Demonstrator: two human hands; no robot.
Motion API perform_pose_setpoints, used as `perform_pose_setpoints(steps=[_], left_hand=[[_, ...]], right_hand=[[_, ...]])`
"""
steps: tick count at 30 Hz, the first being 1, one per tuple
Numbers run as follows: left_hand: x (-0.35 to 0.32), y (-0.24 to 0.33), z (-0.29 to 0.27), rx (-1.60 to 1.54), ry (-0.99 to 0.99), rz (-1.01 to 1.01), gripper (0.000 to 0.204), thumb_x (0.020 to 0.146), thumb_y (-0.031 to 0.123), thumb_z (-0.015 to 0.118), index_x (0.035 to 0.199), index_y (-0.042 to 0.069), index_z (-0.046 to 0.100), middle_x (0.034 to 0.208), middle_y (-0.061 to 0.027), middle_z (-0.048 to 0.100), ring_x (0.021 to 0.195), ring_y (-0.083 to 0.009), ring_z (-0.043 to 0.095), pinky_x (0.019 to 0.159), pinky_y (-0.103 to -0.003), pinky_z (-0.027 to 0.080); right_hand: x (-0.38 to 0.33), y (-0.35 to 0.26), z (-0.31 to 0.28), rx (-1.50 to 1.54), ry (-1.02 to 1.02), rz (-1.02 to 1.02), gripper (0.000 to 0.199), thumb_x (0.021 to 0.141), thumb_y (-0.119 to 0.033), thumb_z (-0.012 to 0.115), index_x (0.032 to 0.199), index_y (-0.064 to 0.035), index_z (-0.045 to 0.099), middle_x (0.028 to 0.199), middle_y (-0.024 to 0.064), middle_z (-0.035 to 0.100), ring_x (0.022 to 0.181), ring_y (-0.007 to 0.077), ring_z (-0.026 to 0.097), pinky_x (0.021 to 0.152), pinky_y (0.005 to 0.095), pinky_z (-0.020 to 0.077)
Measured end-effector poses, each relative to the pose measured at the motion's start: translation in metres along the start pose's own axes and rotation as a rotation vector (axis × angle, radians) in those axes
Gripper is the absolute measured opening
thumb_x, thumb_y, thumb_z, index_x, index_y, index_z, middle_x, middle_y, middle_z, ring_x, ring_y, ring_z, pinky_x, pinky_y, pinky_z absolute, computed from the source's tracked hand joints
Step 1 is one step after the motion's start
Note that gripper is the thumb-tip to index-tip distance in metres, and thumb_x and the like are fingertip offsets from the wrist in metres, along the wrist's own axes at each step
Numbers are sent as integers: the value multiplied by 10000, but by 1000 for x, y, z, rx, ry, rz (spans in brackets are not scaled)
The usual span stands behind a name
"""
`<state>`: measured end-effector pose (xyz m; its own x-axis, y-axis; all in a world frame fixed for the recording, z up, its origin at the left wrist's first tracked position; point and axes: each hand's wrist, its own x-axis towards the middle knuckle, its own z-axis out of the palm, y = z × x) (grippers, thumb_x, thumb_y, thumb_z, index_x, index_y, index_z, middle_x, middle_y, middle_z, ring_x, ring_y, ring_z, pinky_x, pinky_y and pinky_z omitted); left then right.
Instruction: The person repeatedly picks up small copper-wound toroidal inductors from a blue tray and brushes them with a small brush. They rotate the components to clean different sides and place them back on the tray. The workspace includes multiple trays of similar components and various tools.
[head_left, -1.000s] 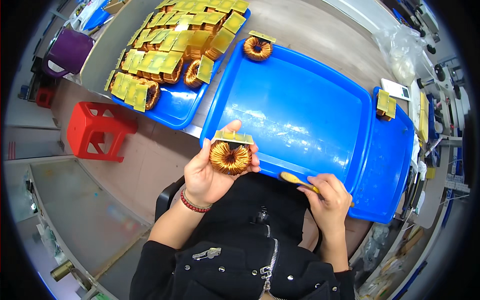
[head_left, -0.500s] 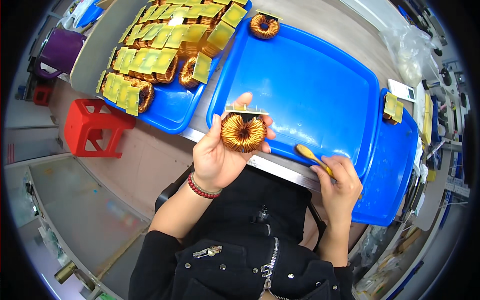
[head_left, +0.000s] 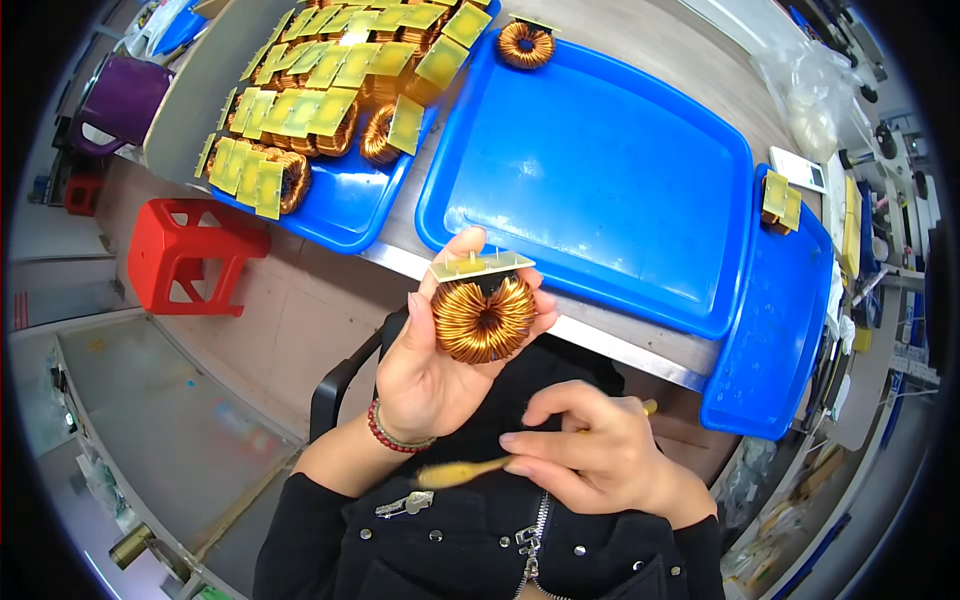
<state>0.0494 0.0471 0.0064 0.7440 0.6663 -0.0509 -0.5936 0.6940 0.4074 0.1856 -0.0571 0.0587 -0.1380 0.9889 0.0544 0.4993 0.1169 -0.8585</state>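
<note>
My left hand (head_left: 412, 385) is closed around a copper-wound toroidal coil (head_left: 484, 325), held up over my lap near the table's front edge. A small board (head_left: 482, 264) with thin pins sits along the coil's top. My right hand (head_left: 615, 455) pinches a slim yellow-brown brush (head_left: 460, 473) below and to the right of the coil. The brush head points left, apart from the coil, and is smeared by motion; the handle's other end shows past my knuckles.
A large blue tray (head_left: 600, 180) lies ahead, with one coil (head_left: 525, 45) at its far left corner. Many board-topped coils (head_left: 300, 110) fill another blue tray at the left. A third tray (head_left: 770, 350) at the right holds more. A red stool (head_left: 190, 255) stands on the floor.
My left hand has drawn the coil down toward me. My right hand has moved left and down from the tray's edge, turning the brush so its head points left.
</note>
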Motion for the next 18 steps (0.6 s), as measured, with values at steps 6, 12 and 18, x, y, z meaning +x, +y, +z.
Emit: perform_pose_setpoints(steps=[6,12,18], left_hand=[[-16,1,4,-42,-3,-68,573,934,451,285,1407,170,124,1288,-204,361,1228,-345,366,1049,-459,275],[-17,-3,10,-10,-55,-64,572,936,443,283,1408,162,123,1306,-206,356,1267,-357,312,1063,-461,246],[-15,0,11,-17,-35,-57,590,932,456,281,1413,161,107,1300,-202,362,1269,-365,305,1069,-459,232]], right_hand=[[11,38,-17,-706,798,-146,217,652,-41,731,863,-73,692,931,97,539,499,117,481,434,233,381],[-4,25,-4,-547,682,-289,287,643,-62,749,920,-64,674,897,95,540,515,117,503,423,233,393],[-14,11,3,-201,288,-74,180,651,-159,748,810,-101,687,918,52,581,474,99,496,406,227,383]])
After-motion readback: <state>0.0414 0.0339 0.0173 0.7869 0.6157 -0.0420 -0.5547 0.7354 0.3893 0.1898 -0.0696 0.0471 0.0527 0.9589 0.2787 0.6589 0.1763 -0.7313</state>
